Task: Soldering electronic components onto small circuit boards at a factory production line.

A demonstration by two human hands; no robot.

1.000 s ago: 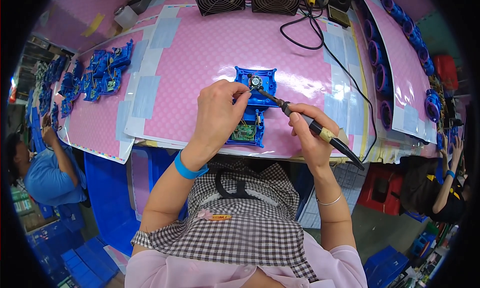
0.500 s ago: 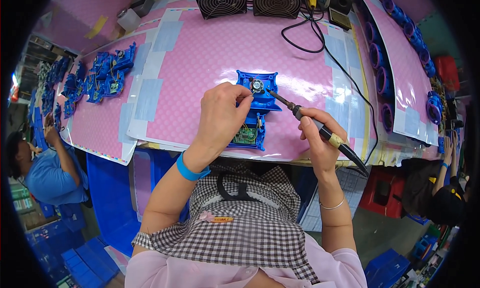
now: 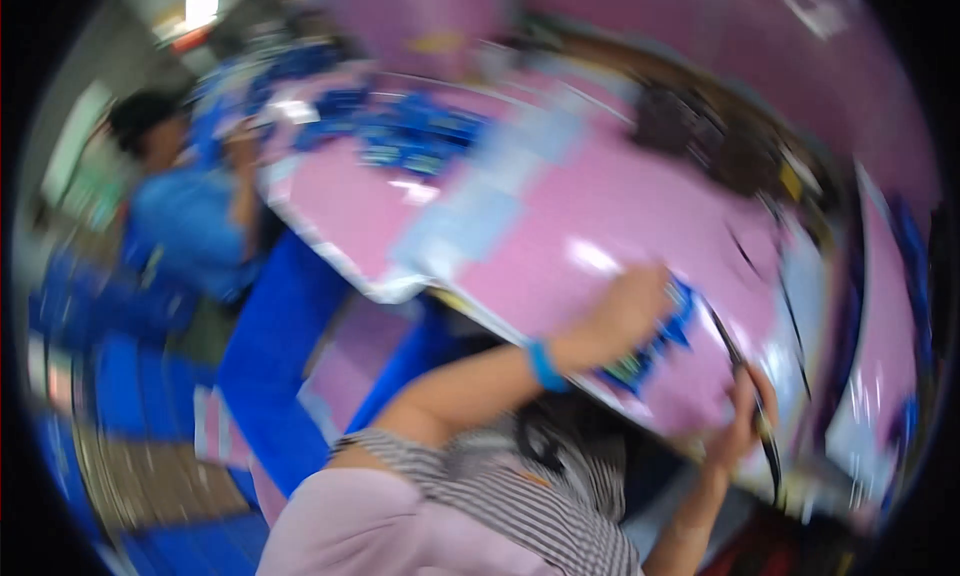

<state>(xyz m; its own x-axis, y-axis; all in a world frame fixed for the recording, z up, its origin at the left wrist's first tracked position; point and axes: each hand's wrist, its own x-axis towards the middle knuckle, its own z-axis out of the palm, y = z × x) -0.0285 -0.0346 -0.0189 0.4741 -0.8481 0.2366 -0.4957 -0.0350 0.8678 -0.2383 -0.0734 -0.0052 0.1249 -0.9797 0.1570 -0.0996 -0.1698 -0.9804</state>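
The whole view is smeared by motion. My left hand [image 3: 630, 311], with a blue band at its wrist, reaches over a blue plastic housing [image 3: 682, 314] on the pink-covered table. Its fingers are too blurred to show whether they grip anything. A green circuit board [image 3: 628, 368] shows at the housing's near end, below my left hand. My right hand [image 3: 752, 411] is closed around a soldering iron [image 3: 732, 344] just right of the housing. The iron's dark tip points up and left; I cannot tell whether it touches the housing.
Several blue housings [image 3: 415, 136] lie on the table's far left part. A person in blue [image 3: 190, 221] works beyond it. Dark fans [image 3: 700, 141] stand at the back, near a black cable [image 3: 795, 321]. A large blue bin [image 3: 275, 341] stands below the table's left edge.
The view has swung to the left and tilted, so the table and both hands appear farther right. My right hand still holds the soldering iron; my left hand stays over the housing.
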